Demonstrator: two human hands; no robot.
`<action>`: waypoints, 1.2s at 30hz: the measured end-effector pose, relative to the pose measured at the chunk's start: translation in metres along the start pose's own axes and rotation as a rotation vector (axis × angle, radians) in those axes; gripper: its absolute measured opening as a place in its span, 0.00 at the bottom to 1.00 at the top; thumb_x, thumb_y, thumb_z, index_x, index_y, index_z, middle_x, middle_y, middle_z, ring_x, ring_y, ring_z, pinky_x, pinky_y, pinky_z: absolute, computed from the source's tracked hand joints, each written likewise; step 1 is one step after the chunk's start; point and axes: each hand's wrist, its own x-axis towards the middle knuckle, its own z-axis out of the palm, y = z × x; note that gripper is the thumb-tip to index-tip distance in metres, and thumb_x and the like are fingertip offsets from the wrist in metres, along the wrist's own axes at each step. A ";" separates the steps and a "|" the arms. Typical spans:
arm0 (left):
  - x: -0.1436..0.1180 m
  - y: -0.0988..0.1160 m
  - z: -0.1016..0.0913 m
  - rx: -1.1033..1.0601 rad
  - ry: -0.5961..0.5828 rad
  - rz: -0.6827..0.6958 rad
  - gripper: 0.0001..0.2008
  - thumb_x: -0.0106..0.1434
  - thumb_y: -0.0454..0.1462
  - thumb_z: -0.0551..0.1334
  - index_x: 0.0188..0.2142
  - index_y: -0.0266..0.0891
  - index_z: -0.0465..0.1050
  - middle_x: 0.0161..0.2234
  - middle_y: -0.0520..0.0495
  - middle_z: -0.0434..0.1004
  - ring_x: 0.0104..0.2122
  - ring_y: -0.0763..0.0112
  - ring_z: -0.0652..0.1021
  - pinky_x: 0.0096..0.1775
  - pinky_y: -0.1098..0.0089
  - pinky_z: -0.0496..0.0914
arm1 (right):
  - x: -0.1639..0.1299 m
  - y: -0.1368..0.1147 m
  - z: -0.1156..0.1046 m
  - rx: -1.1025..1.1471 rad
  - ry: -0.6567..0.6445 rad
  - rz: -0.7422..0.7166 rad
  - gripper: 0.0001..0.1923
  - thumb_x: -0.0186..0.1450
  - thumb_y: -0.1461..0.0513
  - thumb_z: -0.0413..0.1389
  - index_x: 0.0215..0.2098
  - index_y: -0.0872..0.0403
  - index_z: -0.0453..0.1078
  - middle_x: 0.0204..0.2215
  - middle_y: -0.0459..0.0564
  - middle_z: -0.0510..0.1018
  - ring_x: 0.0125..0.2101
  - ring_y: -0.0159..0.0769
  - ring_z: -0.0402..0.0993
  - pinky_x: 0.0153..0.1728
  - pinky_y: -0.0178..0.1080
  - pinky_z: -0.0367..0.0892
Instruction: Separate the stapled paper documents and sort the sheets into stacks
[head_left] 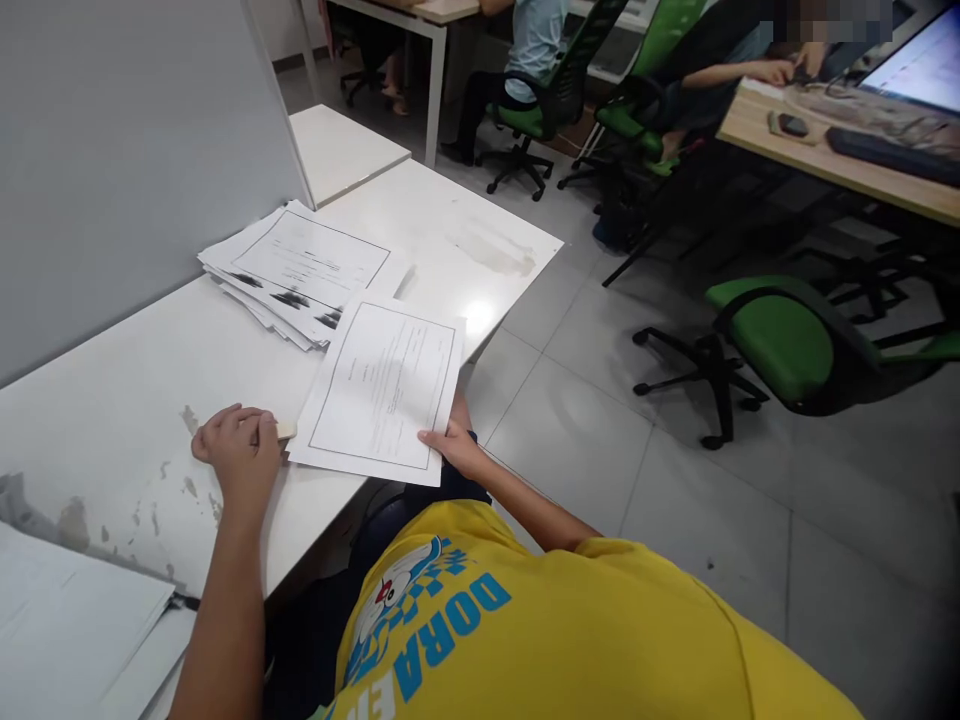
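Observation:
My right hand (459, 450) grips a printed sheet of paper (382, 390) by its lower right corner, thumb on top. The sheet has a thin black border and lines of print, and it tilts above the front edge of the white table (352, 490). My left hand (238, 442) rests on the table left of the sheet, fingers curled around a small pale, wooden-looking block (286, 430). Only the block's end shows, with something dark beneath it; the rest is hidden by the hand. Behind the sheet lies a stack of bordered papers (300, 265), the top one with black smudges.
More papers (67, 620) lie at the lower left, near grey-brown stains on the table. A grey partition (135, 150) runs along the left. Green office chairs (780, 340) stand on the right. People sit at other desks (825, 150) farther back.

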 end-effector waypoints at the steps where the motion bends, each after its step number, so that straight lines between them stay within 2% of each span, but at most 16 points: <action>1: 0.000 -0.001 0.001 -0.003 -0.009 -0.007 0.13 0.65 0.40 0.55 0.25 0.43 0.70 0.37 0.43 0.79 0.55 0.48 0.72 0.59 0.38 0.53 | 0.000 0.000 0.001 -0.013 -0.007 -0.004 0.25 0.51 0.44 0.67 0.37 0.52 0.74 0.21 0.44 0.74 0.22 0.35 0.69 0.21 0.38 0.67; 3: 0.001 -0.005 0.002 -0.010 -0.039 -0.019 0.11 0.65 0.40 0.56 0.27 0.44 0.71 0.38 0.44 0.79 0.57 0.49 0.70 0.59 0.39 0.54 | 0.000 0.000 0.004 -0.033 -0.013 -0.015 0.27 0.52 0.43 0.66 0.39 0.53 0.74 0.21 0.44 0.74 0.19 0.31 0.65 0.16 0.35 0.62; 5: 0.003 -0.010 0.005 -0.020 -0.054 -0.024 0.10 0.65 0.39 0.57 0.27 0.45 0.72 0.39 0.45 0.78 0.58 0.50 0.69 0.59 0.41 0.56 | 0.000 -0.001 0.007 -0.052 -0.018 -0.017 0.28 0.53 0.43 0.65 0.40 0.54 0.74 0.21 0.44 0.73 0.18 0.30 0.64 0.15 0.34 0.60; 9: 0.000 -0.012 0.006 -0.017 -0.045 0.030 0.10 0.65 0.40 0.57 0.28 0.44 0.72 0.39 0.44 0.78 0.57 0.50 0.69 0.60 0.42 0.55 | -0.007 -0.002 0.012 -0.084 0.010 0.013 0.26 0.52 0.44 0.66 0.39 0.54 0.74 0.23 0.46 0.76 0.21 0.33 0.68 0.18 0.36 0.66; 13: -0.010 -0.003 0.003 0.015 -0.070 0.014 0.10 0.65 0.41 0.56 0.29 0.43 0.71 0.39 0.43 0.79 0.55 0.50 0.70 0.60 0.43 0.53 | -0.019 0.005 0.013 -0.048 0.142 0.017 0.23 0.50 0.46 0.68 0.35 0.53 0.75 0.26 0.47 0.80 0.28 0.40 0.75 0.30 0.42 0.75; 15: -0.013 0.000 0.003 0.039 -0.080 -0.018 0.11 0.66 0.41 0.56 0.28 0.43 0.71 0.40 0.44 0.80 0.56 0.52 0.70 0.61 0.44 0.50 | -0.021 0.011 0.011 -0.022 0.182 0.009 0.22 0.50 0.48 0.68 0.36 0.53 0.75 0.31 0.49 0.83 0.36 0.44 0.78 0.39 0.46 0.76; 18: -0.014 0.002 0.001 0.024 -0.143 -0.013 0.14 0.68 0.39 0.53 0.28 0.43 0.71 0.41 0.47 0.81 0.57 0.55 0.70 0.62 0.48 0.50 | -0.022 0.014 0.009 -0.006 0.184 0.002 0.23 0.52 0.50 0.68 0.40 0.54 0.76 0.41 0.52 0.84 0.45 0.46 0.78 0.50 0.49 0.74; 21: -0.014 0.003 -0.005 -0.015 -0.224 0.025 0.16 0.70 0.38 0.50 0.27 0.43 0.71 0.41 0.48 0.81 0.57 0.58 0.70 0.61 0.50 0.51 | -0.026 0.011 0.010 0.002 0.175 -0.004 0.25 0.53 0.51 0.68 0.45 0.54 0.76 0.47 0.54 0.82 0.50 0.48 0.77 0.56 0.52 0.69; 25: -0.014 0.002 -0.009 -0.043 -0.280 0.053 0.18 0.71 0.38 0.49 0.28 0.44 0.71 0.40 0.49 0.81 0.56 0.58 0.70 0.61 0.50 0.51 | -0.029 0.009 0.011 0.010 0.192 0.010 0.27 0.53 0.51 0.68 0.47 0.54 0.75 0.50 0.55 0.81 0.52 0.49 0.76 0.58 0.54 0.68; 31: -0.014 -0.002 -0.005 -0.039 -0.246 0.014 0.17 0.71 0.39 0.50 0.28 0.43 0.71 0.39 0.48 0.80 0.52 0.59 0.72 0.59 0.51 0.53 | -0.032 0.014 0.002 -0.082 0.225 -0.004 0.25 0.55 0.52 0.67 0.46 0.56 0.76 0.48 0.56 0.81 0.50 0.49 0.76 0.57 0.54 0.68; 36: -0.013 -0.004 0.001 -0.012 -0.225 -0.022 0.17 0.71 0.41 0.50 0.28 0.43 0.70 0.39 0.48 0.79 0.51 0.59 0.71 0.59 0.51 0.52 | -0.036 0.007 -0.002 -0.185 0.246 -0.016 0.24 0.55 0.51 0.67 0.45 0.55 0.76 0.46 0.56 0.82 0.49 0.50 0.76 0.54 0.54 0.70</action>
